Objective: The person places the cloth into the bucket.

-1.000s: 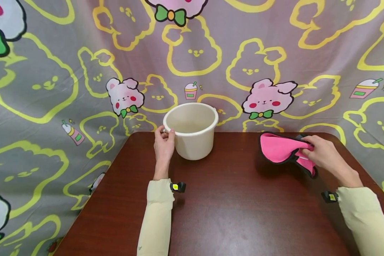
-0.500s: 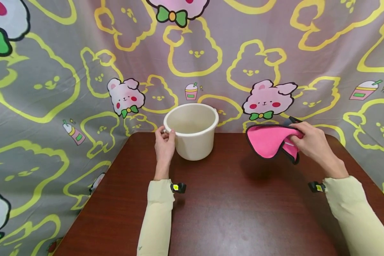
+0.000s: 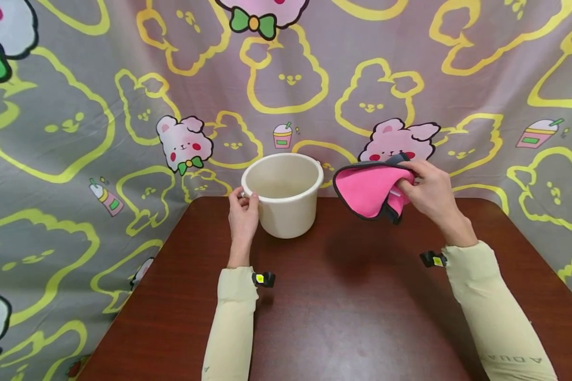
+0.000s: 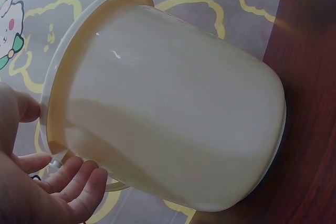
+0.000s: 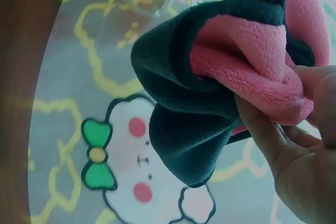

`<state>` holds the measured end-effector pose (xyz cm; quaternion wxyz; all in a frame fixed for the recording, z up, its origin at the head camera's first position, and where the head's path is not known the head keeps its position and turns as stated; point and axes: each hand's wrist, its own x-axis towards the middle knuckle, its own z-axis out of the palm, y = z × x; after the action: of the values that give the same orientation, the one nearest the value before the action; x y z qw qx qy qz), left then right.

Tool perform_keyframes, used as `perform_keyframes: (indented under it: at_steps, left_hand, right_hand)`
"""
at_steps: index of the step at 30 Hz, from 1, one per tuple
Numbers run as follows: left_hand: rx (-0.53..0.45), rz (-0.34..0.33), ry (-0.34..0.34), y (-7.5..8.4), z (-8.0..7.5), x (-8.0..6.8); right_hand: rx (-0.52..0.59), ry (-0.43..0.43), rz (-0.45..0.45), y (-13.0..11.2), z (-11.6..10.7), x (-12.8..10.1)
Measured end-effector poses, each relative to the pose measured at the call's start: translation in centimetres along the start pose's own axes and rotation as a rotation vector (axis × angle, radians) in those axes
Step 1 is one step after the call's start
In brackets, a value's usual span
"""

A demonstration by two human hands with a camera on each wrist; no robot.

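Observation:
A cream plastic bucket (image 3: 288, 214) stands upright toward the back of the table, its mouth facing up. At the left of its rim my left hand (image 3: 243, 217) holds on; in the left wrist view the thumb and fingers (image 4: 79, 182) meet the rim beside the handle joint. My right hand (image 3: 431, 193) pinches a cleaning cloth (image 3: 369, 190), fuzzy pink on one face and dark on the other with a dark edging. The cloth hangs bunched in the air to the right of the bucket, and its folds (image 5: 252, 51) rise above the fingers in the right wrist view.
The dark reddish-brown wooden table (image 3: 314, 317) spreads below both arms. Close behind the bucket hangs a grey curtain (image 3: 310, 127) with yellow bear outlines and bunny prints; it also runs down the left and right sides.
My right hand has carried the cloth leftward and up from the right side of the table, closer to the bucket. The left hand and the bucket have stayed in place.

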<state>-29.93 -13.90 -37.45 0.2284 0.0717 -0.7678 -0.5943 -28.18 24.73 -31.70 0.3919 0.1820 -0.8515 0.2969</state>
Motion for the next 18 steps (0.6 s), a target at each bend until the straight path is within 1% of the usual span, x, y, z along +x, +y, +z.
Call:
perform_keyframes:
  at_steps: [7, 12, 18]
  left_hand:
    - [0.005, -0.005, -0.001, 0.1, 0.0, 0.0]
    - [0.018, 0.005, -0.011, 0.1, -0.1, 0.1]
    - [0.017, 0.005, 0.002, 0.0, 0.3, 0.2]
  right_hand:
    - [0.079, -0.010, 0.005, -2.0, 1.2, 1.0]
    - [0.170, 0.030, -0.008, -3.5, 2.6, 1.7]
    - [0.285, 0.057, -0.037, -5.4, 3.7, 3.0]
